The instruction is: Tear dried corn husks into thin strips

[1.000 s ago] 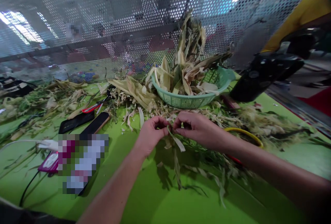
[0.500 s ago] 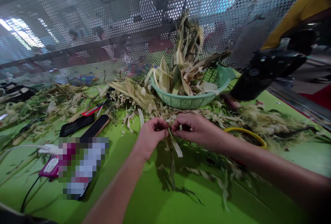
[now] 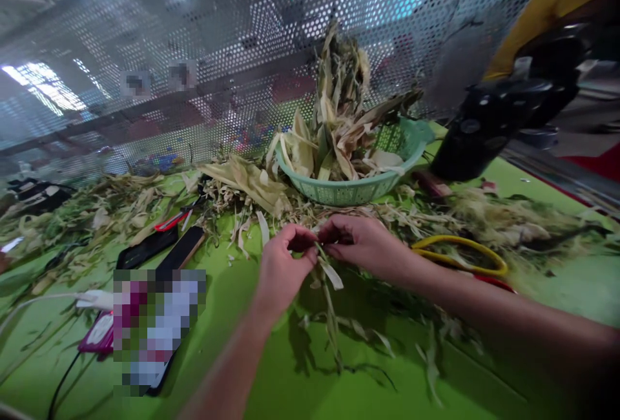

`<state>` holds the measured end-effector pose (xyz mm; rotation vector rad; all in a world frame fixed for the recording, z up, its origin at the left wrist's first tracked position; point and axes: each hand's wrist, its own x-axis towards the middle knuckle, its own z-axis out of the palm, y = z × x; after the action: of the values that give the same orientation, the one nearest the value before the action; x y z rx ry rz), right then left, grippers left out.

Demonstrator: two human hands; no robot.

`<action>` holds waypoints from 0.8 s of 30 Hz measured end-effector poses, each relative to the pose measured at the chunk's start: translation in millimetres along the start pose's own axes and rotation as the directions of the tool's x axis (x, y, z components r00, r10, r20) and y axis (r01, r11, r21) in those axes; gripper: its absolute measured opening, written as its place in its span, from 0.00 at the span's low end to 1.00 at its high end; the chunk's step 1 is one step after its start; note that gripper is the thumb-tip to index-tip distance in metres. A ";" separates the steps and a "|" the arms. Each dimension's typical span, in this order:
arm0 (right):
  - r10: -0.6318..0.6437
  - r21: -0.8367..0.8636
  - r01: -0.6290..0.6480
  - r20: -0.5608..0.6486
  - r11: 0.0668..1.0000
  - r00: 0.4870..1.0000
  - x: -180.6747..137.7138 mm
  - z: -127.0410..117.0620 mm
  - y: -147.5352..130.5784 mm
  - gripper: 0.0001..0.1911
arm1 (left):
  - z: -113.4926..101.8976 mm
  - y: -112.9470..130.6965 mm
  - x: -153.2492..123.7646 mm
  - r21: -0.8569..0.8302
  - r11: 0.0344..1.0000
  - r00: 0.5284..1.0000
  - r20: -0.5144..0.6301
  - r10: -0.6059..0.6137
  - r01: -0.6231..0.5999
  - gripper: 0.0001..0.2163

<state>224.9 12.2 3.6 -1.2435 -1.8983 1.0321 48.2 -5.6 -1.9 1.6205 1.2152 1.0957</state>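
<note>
My left hand [image 3: 287, 266] and my right hand [image 3: 356, 239] meet above the green table [image 3: 285, 375], thumbs and forefingers pinched together. Between the fingertips is a strip of corn husk [image 3: 332, 274], its pale green end hanging below them. Longer thin strands dangle under it toward the tabletop. The exact spot where the fingers grip is partly hidden. Just beyond my hands stands a light green plastic basket [image 3: 334, 192] heaped with dried corn husks [image 3: 339, 129]. Loose husk scraps [image 3: 242, 181] lie around the basket's base.
Yellow-handled scissors [image 3: 460, 253] lie beside my right forearm. At left are a red cutter [image 3: 173, 218], dark flat objects [image 3: 179, 252], a blurred-out phone-like item and a magenta device [image 3: 99, 333] with cables. A black container [image 3: 484, 132] stands at right, near a person's yellow sleeve [image 3: 542, 13].
My hands keep pinching the husk strip, and its hanging strands now show more fully beneath them. The view has shifted slightly, exposing more of the yellow scissors.
</note>
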 end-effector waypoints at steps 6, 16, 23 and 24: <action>0.057 0.141 -0.059 0.020 0.988 0.998 0.1 2.7 0.8 0.07 | 4.0 -2.3 -3.3 0.245 0.951 0.975 -0.065 0.213 -0.191 0.08; 0.144 0.424 -0.179 0.113 0.888 0.983 1.7 2.6 -1.1 0.08 | 5.8 2.7 -6.1 0.250 0.910 0.930 -0.078 0.360 -0.331 0.09; 0.121 0.445 -0.163 0.121 0.880 0.985 2.0 0.3 -3.4 0.08 | 5.3 0.2 -4.0 0.202 0.923 0.929 -0.106 0.354 -0.328 0.09; 0.116 0.446 -0.158 0.120 0.881 0.986 2.0 0.2 -3.3 0.08 | 4.9 -0.2 -3.5 0.203 0.923 0.930 -0.109 0.352 -0.326 0.09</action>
<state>222.6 13.2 6.5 -1.0758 -1.5178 1.5276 52.3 -9.5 -4.0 1.9759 1.1794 1.3699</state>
